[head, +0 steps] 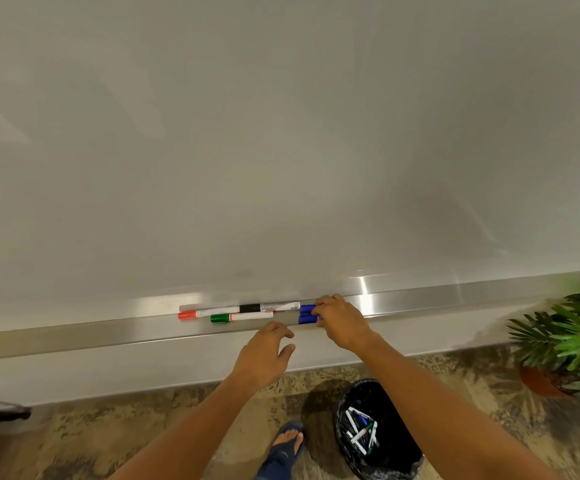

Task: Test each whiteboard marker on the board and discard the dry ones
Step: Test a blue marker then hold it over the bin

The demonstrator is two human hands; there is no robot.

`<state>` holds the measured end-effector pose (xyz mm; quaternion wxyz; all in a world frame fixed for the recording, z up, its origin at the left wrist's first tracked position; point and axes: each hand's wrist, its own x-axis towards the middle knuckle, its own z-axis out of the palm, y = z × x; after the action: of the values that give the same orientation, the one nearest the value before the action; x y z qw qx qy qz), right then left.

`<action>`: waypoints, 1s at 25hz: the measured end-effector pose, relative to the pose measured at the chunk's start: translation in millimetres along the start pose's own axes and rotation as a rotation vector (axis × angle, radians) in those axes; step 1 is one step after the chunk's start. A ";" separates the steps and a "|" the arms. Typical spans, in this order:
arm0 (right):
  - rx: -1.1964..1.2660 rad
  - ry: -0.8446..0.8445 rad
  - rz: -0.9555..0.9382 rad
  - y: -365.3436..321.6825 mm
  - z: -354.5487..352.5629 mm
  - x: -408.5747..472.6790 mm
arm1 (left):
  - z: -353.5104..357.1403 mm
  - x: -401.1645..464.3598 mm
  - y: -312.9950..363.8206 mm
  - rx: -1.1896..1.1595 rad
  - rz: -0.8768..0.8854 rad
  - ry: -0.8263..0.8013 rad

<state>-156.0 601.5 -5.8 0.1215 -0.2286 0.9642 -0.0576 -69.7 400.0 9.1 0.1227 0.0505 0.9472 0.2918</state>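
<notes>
Reaching into the tray, the right hand (342,323) curls its fingers over the two blue markers (306,314), which lie side by side at the right end of the row; whether it pinches one or both cannot be told. The left hand (264,355) hovers just below the tray's front lip, fingers loosely curved, holding nothing.

Handling judgement: markers are light, rigid plastic cylinders with smooth barrels that roll readily. Grip mid-barrel; pull the cap separately.

The metal tray (73,336) is a brushed, shiny ledge under the whiteboard (281,133), whose surface is glossy and shows no marks. Left of the blue pair lie a black-banded marker (251,308), a red-capped marker (191,314) and a green-capped marker (222,318), all with white barrels.

On the mottled floor, a bin (378,431) with a black liner holds several discarded markers. A potted plant (565,341) stands at right.
</notes>
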 end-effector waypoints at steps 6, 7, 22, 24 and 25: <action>0.039 -0.005 -0.032 -20.2 3.5 5.6 | -1.6 -6.8 -4.5 0.005 -0.035 0.028; 0.045 -0.005 -0.048 -24.8 4.0 7.3 | -1.6 -8.3 -5.4 0.002 -0.037 0.029; 0.031 0.055 -0.066 -67.6 12.8 21.0 | -11.8 -32.7 -23.4 -0.003 -0.093 0.082; 0.010 0.052 -0.071 -70.7 12.0 22.5 | -14.0 -35.7 -26.6 -0.008 -0.108 0.083; -0.003 0.056 -0.071 -71.5 11.6 23.0 | -15.3 -36.8 -28.0 -0.006 -0.116 0.083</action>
<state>-142.4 526.8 -9.9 0.0919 -0.2613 0.9585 -0.0670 -38.9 362.5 12.9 0.1001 -0.0168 0.9519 0.2890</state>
